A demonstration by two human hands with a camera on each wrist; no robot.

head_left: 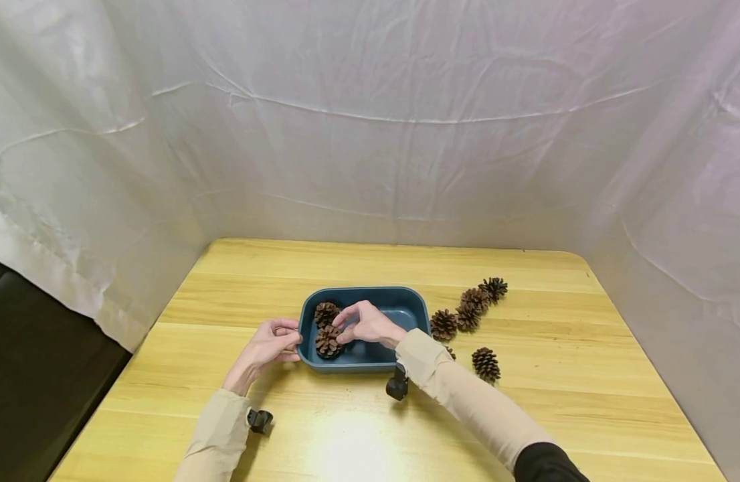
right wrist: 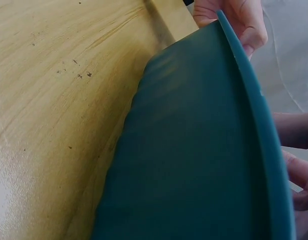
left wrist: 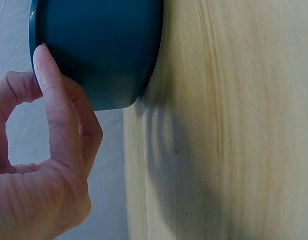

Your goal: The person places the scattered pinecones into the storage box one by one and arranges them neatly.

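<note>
A dark teal rectangular bin stands on the table. My left hand pinches its rim at the left end, thumb on the near side and fingers behind, as the left wrist view shows of the bin wall. My right hand reaches inside the bin. Its thumb and fingers hold a brown pine cone low at the left end. Just behind that one lies another pine cone. In the right wrist view the bin's long wall hides the pine cones and part of my right hand.
Right of the bin, several pine cones form a slanting row toward the back. One more pine cone lies nearer the front, and another is partly behind my right sleeve. A pale curtain hangs behind the wooden table.
</note>
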